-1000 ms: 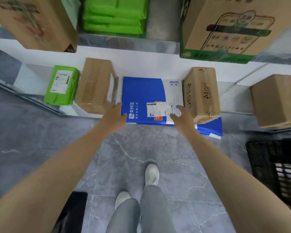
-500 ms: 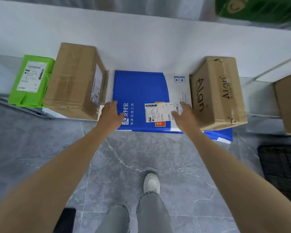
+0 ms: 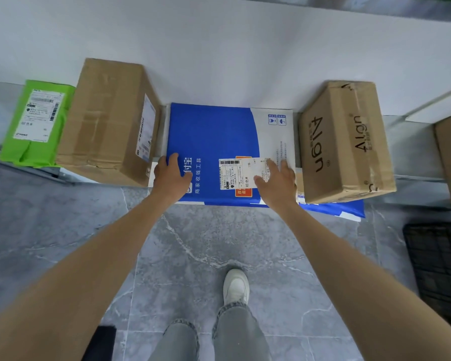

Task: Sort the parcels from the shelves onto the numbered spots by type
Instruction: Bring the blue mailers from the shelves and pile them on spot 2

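Clasping the near left corner of the blue parcel [image 3: 214,142], the left hand [image 3: 171,175] curls its fingers over the side edge. The right hand [image 3: 276,183] lies flat on top with fingers straight and spread across the shipping label [image 3: 241,173], clenched on nothing.

The parcel lies flat on the shelf [image 3: 414,152] at the centre of the frame. Its print and label run up the frame, and in this wide view it looks about as wide as deep, so I cannot tell its long axis.

Its near edge juts past the shelf front over the grey floor [image 3: 206,243], which is the open side. A plain brown box [image 3: 107,121] stands just beside it on the left and the Align box [image 3: 344,142] on the right, resting on a second blue parcel [image 3: 333,208]. A black crate [image 3: 440,264] sits at lower right.
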